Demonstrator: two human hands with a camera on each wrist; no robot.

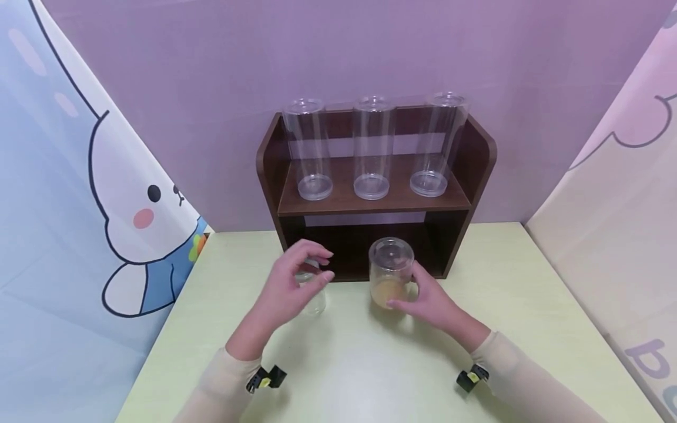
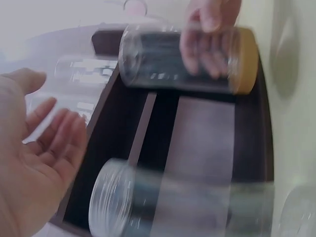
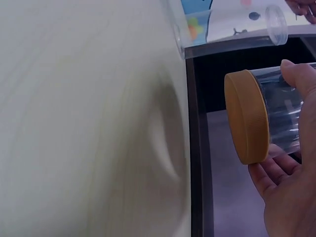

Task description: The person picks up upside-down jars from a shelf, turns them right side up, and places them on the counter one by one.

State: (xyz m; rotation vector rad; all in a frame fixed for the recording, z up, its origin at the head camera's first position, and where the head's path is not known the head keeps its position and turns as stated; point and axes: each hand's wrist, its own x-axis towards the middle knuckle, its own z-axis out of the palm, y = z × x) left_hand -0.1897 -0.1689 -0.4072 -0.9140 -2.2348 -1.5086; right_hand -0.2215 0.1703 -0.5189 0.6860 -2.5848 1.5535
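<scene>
Gripping an orange-lidded jar [image 1: 391, 267] lid-down above the counter [image 1: 359, 370], toward its far edge, with the right hand [image 1: 431, 299]; with the relaxed, loosely curved left hand [image 1: 288, 288], partly hiding a second jar [image 1: 317, 304].

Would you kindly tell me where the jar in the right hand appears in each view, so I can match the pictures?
Head: the jar is just right of centre, below the middle, in the right hand.
Left wrist: the jar is at upper middle, sideways in the picture, its orange lid to the right.
Right wrist: the jar is at the right edge, lid facing left.
Shared landmark: the dark brown shelf.
</scene>
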